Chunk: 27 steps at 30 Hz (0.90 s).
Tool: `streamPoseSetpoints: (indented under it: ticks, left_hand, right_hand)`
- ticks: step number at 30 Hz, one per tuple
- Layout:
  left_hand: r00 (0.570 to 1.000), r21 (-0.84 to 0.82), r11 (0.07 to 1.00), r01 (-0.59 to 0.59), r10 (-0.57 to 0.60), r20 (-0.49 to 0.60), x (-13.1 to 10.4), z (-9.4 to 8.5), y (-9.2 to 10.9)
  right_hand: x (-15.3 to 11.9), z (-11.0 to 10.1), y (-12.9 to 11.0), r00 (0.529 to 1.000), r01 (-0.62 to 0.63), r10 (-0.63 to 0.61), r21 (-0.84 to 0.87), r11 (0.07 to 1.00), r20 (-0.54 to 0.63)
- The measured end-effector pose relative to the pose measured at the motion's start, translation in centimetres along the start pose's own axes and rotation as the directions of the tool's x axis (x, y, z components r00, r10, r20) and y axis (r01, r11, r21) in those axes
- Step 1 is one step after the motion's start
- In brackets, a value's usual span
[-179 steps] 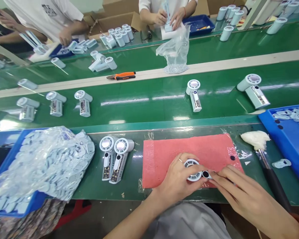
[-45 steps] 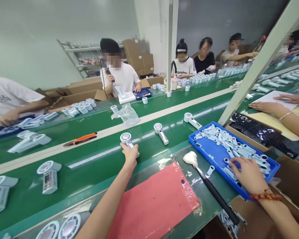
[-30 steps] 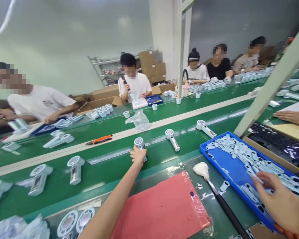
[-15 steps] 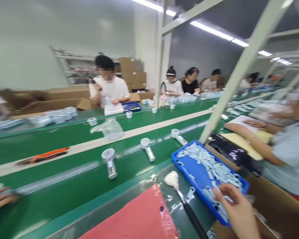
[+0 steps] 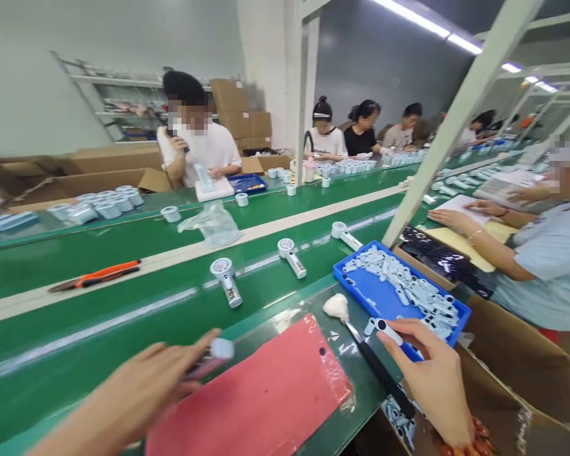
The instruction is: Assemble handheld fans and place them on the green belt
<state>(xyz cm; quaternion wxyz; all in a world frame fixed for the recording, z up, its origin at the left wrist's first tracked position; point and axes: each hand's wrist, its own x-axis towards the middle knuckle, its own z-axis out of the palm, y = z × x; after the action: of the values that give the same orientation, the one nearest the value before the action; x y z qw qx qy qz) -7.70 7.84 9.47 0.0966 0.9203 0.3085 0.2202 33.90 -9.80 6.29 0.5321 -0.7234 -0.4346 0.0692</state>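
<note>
My left hand (image 5: 156, 383), smeared by motion, is closed around a pale blue handheld fan (image 5: 222, 349) above the edge of a red mat (image 5: 261, 392). Only the fan's rounded end and a shiny side show; my fingers hide the rest. My right hand (image 5: 430, 361) pinches a small pale blue plastic cover (image 5: 388, 332) with a black oval spot, between thumb and fingers. It is over the near corner of a blue tray (image 5: 361, 292) that bears many similar covers (image 5: 408, 285). A black-handled tool with a white wrapped head (image 5: 336, 307) lies between mat and tray.
Several handheld fans (image 5: 227, 282) lie on the green conveyor belt (image 5: 137, 297). Orange-handled pliers (image 5: 97, 276) and a clear plastic bag (image 5: 213, 225) are farther back. A slanted metal post (image 5: 437, 164) rises behind the tray. Co-workers sit opposite and at right (image 5: 541, 247). A cardboard box (image 5: 527, 354) stands at right.
My left hand has come in from the left edge to the red mat with the fan. My right hand has lifted a cover from the tray and moved slightly left.
</note>
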Motion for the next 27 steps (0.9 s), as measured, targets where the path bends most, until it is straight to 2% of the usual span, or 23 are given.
streamPoseSetpoints:
  ticks: [1, 2, 3, 4, 6, 8, 10, 12, 15, 18, 23, 25, 27]
  left_hand:
    - [0.995, 0.062, 0.997, -0.042, 0.036, 0.094, -0.7, 1.0, 1.6]
    - [0.979, 0.124, 0.991, -0.045, 0.019, 0.203, -0.9, 2.4, 3.4]
    - [0.95, 0.149, 0.985, -0.089, 0.039, 0.31, -0.6, 4.0, 5.3]
    - [0.927, 0.163, 0.978, -0.129, 0.06, 0.369, -0.1, 5.6, 7.1]
    - [0.905, 0.172, 0.963, -0.206, 0.12, 0.408, 1.1, 8.2, 9.9]
    - [0.901, 0.17, 0.959, -0.225, 0.138, 0.411, 1.6, 9.5, 11.3]
    - [0.917, 0.123, 0.978, -0.166, 0.107, 0.385, 1.0, 9.3, 11.3]
    - [0.941, 0.05, 0.998, -0.043, 0.024, 0.336, -0.2, 8.2, 10.7]
    - [0.945, -0.077, 0.982, 0.174, -0.145, 0.295, -2.2, 6.9, 9.6]
    - [0.922, -0.217, 0.925, 0.311, -0.238, 0.304, -3.6, 7.0, 9.2]
    - [0.931, -0.305, 0.889, 0.341, -0.275, 0.238, -4.0, 8.6, 9.6]
    - [0.938, -0.299, 0.895, 0.331, -0.277, 0.208, -3.8, 9.0, 9.8]
    - [0.948, -0.285, 0.907, 0.311, -0.273, 0.165, -4.0, 9.3, 9.6]
  right_hand:
    - [-0.3, 0.5, -0.5, 1.0, 0.024, -0.024, -0.001, 1.0, 0.016]
    - [-0.6, 0.9, -1.0, 0.998, 0.057, -0.056, -0.009, 0.998, 0.034]
    - [-0.8, 1.4, -1.5, 0.993, 0.102, -0.1, -0.022, 0.995, 0.058]
    - [-1.1, 1.8, -2.0, 0.985, 0.156, -0.152, -0.04, 0.987, 0.085]
    - [-1.5, 2.5, -3.1, 0.954, 0.275, -0.262, -0.071, 0.959, 0.147]
    - [-2.2, 3.2, -4.0, 0.915, 0.364, -0.345, -0.063, 0.929, 0.209]
    - [-3.0, 4.0, -4.6, 0.877, 0.402, -0.382, -0.009, 0.916, 0.293]
    - [-4.1, 5.1, -4.9, 0.827, 0.399, -0.389, 0.062, 0.915, 0.405]
    - [-5.5, 7.2, -5.0, 0.707, 0.395, -0.401, 0.145, 0.907, 0.582]
    - [-5.6, 9.2, -5.0, 0.582, 0.413, -0.425, 0.198, 0.889, 0.693]
    - [-4.0, 10.9, -5.3, 0.42, 0.417, -0.441, 0.263, 0.87, 0.793]
    - [-3.4, 11.2, -5.4, 0.375, 0.415, -0.447, 0.284, 0.864, 0.812]
    - [-3.3, 11.4, -5.5, 0.352, 0.414, -0.441, 0.285, 0.865, 0.826]
